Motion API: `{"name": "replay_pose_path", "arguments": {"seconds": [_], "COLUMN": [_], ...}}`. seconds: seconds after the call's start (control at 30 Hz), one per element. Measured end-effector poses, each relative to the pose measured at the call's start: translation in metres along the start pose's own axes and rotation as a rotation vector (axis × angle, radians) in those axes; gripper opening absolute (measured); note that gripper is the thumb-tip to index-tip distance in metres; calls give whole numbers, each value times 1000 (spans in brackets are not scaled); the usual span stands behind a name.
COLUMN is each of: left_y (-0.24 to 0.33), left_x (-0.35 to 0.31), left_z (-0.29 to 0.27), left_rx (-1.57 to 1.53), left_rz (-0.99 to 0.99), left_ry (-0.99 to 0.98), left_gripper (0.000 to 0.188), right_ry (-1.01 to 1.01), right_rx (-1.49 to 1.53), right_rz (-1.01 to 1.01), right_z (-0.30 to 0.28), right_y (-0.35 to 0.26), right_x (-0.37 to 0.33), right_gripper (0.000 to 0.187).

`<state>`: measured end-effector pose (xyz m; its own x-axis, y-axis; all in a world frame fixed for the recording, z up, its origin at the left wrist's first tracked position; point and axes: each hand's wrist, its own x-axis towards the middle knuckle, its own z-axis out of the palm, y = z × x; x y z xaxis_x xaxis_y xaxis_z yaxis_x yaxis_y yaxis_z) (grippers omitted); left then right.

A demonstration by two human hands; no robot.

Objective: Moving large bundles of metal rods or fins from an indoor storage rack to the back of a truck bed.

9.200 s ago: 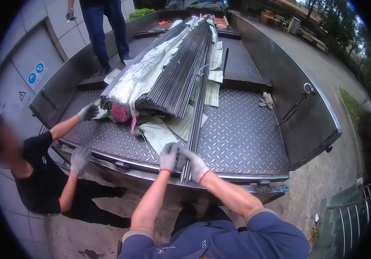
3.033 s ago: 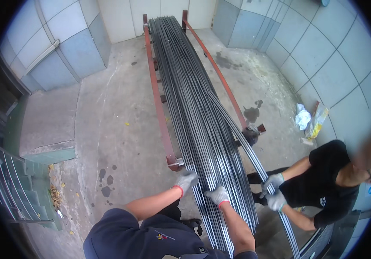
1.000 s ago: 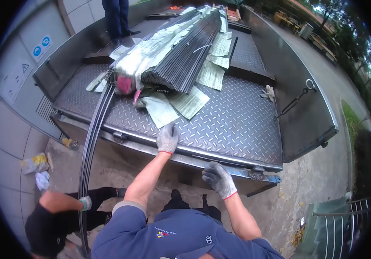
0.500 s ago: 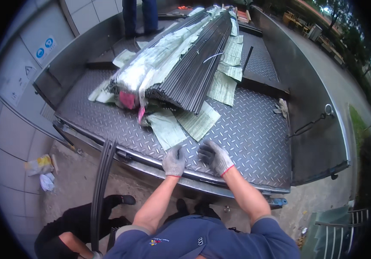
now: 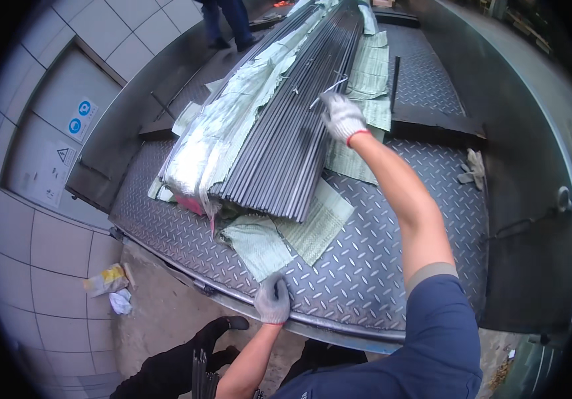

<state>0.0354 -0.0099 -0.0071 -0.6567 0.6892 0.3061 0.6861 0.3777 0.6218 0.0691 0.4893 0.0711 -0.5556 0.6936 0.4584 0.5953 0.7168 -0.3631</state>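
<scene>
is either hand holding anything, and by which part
Right hand: at the white strip, but whether gripping cannot be told. Left hand: by the bed edge, nothing visibly held.

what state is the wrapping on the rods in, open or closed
Open: the pale wrapping covers the left side, while the dark rods to its right lie bare, the right hand at their edge.

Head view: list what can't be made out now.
All in the head view:
Rods: far ends, cut off by the top edge.
Standing person: upper body, same edge.
Co-worker: upper body, cut off by the lower edge.
Right hand: whether it grips the tie, too small.
</scene>
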Motion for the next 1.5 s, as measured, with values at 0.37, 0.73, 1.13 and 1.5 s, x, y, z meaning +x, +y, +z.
{"name": "replay_pose_path", "arguments": {"seconds": [0.37, 0.73, 1.13, 1.5], "left_y": [-5, -3, -4, 1], "left_x": [2, 3, 4, 7], "left_z": [5, 3, 9, 8], "left_rx": [55, 35, 17, 37], "left_rz": [1, -45, -18, -39], "left_ry": [-32, -29, -19, -52], "left_gripper": [15, 16, 17, 18], "right_ry": [-399, -490, -25, -113], "right_rx": [-481, -395, 129, -483], "right_rz": [-235, -314, 361, 44], "right_z": [43, -8, -31, -86], "right_y": [49, 150, 132, 88], "right_x": [74, -6, 54, 155], "right_gripper": [26, 22, 34, 28]}}
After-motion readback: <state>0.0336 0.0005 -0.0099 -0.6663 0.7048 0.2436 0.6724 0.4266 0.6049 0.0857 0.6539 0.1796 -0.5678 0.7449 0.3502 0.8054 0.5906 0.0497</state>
